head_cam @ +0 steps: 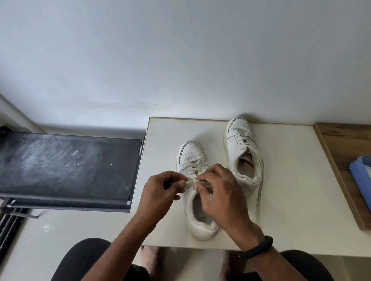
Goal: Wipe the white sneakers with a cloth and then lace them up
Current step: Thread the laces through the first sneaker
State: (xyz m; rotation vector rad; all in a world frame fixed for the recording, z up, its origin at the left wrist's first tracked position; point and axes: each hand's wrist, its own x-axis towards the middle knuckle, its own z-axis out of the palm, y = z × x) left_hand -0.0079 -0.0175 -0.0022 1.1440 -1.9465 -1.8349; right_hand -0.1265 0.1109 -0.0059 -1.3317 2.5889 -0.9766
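Head view: left hand [161,191] and right hand [222,197] pinch cream laces [191,181] on the near white leather sneaker [191,154], tying; the white leather sneaker at two o'clock [239,142] looks untied.

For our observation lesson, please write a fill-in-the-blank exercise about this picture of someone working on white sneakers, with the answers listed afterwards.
1. The left hand and the right hand pinch the ____ of the nearer sneaker.
2. A black band circles the ____ wrist.
3. The farther sneaker stands to the right of the nearer one, on the cream ____.
4. The tray on the wooden top is ____.
Missing words: laces; right; table; blue.
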